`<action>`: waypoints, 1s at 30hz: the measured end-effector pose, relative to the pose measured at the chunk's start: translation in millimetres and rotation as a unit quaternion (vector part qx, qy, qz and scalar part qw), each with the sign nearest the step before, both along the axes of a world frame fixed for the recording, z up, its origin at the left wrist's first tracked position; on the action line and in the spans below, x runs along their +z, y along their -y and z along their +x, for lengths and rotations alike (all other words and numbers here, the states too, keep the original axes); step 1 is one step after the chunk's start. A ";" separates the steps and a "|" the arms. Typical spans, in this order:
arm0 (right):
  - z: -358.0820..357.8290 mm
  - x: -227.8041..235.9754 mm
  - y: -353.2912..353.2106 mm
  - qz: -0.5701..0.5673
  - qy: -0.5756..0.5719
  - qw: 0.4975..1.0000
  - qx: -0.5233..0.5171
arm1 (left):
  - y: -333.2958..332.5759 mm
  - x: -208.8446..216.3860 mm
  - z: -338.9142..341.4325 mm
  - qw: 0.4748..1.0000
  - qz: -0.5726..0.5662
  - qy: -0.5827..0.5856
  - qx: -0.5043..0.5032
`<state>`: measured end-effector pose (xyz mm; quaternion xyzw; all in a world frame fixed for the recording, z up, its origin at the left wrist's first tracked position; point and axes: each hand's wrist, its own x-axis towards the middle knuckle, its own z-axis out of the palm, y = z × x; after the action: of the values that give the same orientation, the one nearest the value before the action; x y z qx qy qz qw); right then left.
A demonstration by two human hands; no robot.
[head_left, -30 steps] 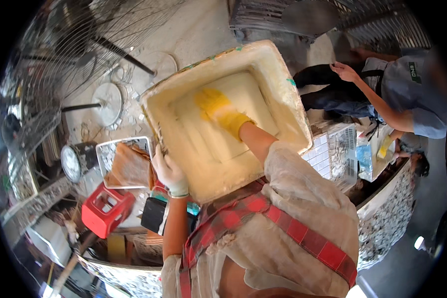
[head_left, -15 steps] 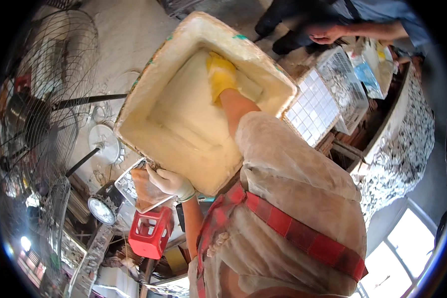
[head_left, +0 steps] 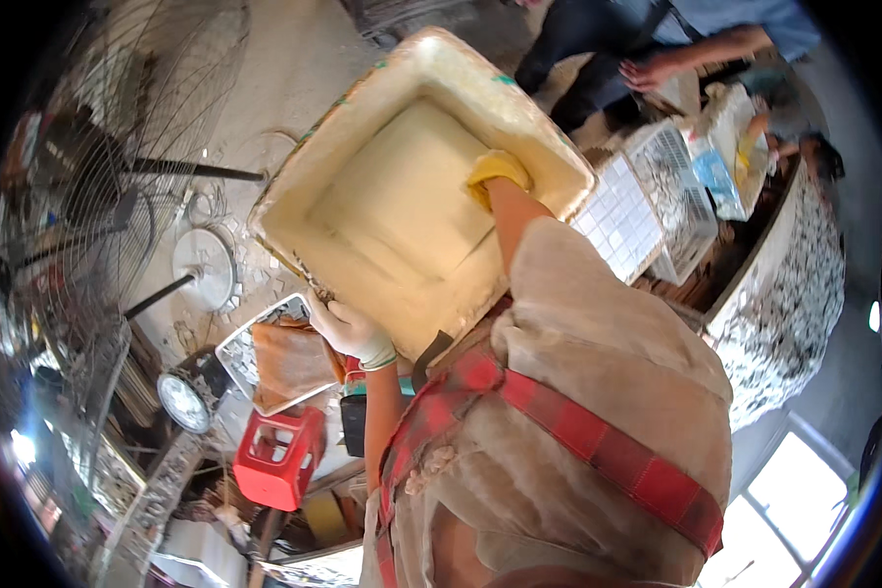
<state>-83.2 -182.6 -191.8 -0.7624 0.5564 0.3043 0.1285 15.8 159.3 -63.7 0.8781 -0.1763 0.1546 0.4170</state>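
Note:
A big square tub (head_left: 348,122) with cream walls and a stained rim stands in front of me, tilted. Pale cream material (head_left: 392,186) covers its bottom; whether it is powder or paste I cannot make out. Inside it, by the right wall, is my right hand (head_left: 500,176) in a yellow glove, its fingers hidden behind the cuff. My left hand (head_left: 348,328), in a white glove, grips the tub's near-left rim with bent fingers. Just beyond that hand, a white basket (head_left: 233,343) holds small pieces and a brown cloth (head_left: 289,358).
At left stands a large wire-caged fan (head_left: 118,186). A red stool (head_left: 279,456) and a round dial (head_left: 183,402) are lower left. To the right are a tiled white panel (head_left: 617,216), a crate (head_left: 691,201) and a heap of chips (head_left: 784,294). Another person's hand (head_left: 652,71) shows at upper right.
My right hand has moved right and nearer across the tub, from its middle to the right wall. My left hand stays on the rim. The whole view has shifted slightly.

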 end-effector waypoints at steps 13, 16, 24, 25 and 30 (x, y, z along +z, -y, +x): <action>29.9 -62.5 47.4 0.081 -0.033 0.879 0.469 | -3.0 9.6 2.3 0.997 0.038 -0.064 0.024; -1.6 -155.2 84.4 0.126 0.116 0.956 0.240 | -3.1 8.4 7.6 0.996 0.043 -0.080 0.015; 36.0 -40.2 35.7 0.045 -0.053 0.841 0.536 | -8.4 8.5 8.3 0.995 0.034 -0.086 0.027; 33.8 -44.8 34.3 0.038 -0.051 0.837 0.544 | -9.0 7.9 8.8 0.995 0.039 -0.088 0.025; 50.8 -31.5 10.4 0.042 -0.065 0.853 0.517 | -6.4 3.5 11.3 0.997 0.036 -0.067 0.032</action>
<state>-32.4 -193.0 -223.3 -0.9127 0.0762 0.3982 -0.0519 27.1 165.7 -60.2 0.9061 -0.1253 0.1027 0.3909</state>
